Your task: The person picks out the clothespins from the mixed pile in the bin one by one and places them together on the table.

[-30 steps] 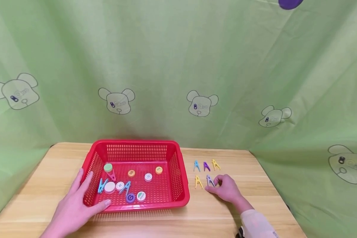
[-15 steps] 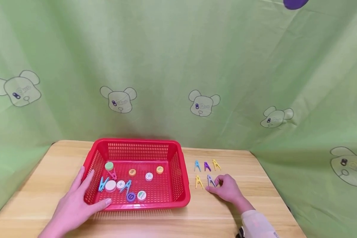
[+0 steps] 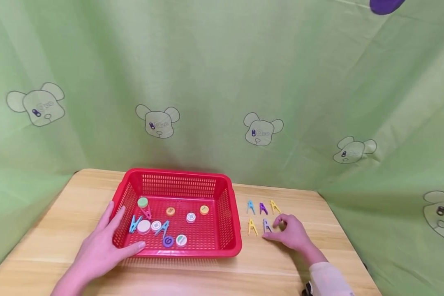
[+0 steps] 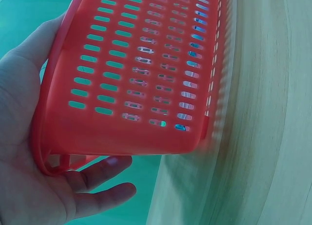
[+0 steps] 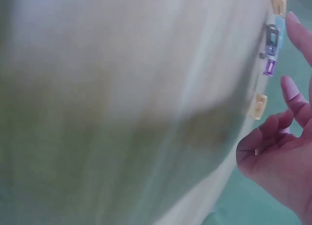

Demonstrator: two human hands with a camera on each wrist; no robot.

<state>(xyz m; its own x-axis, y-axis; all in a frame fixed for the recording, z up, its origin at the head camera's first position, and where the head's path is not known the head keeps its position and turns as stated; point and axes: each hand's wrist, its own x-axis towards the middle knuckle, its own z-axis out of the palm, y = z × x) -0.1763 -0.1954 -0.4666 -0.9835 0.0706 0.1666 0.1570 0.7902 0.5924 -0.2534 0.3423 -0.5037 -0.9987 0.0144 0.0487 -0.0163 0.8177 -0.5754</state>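
My left hand holds the near left corner of a red plastic basket. Its thumb lies over the front rim and its fingers spread along the left side; the left wrist view shows the rim in the crook of the hand. On the table to the right, my right hand has thumb and forefinger apart beside a lavender clothespin. Left of that is a yellow clothespin. A blue clothespin, a purple clothespin and another yellow clothespin form the row behind.
Inside the basket lie several bottle caps, among them a green cap and a purple cap, plus a pink clothespin and blue clothespins. A green curtain hangs behind the wooden table.
The right thumb and forefinger have parted a little from the lavender clothespin, which stays in its row. The left hand keeps its place on the basket. The head view has shifted slightly.
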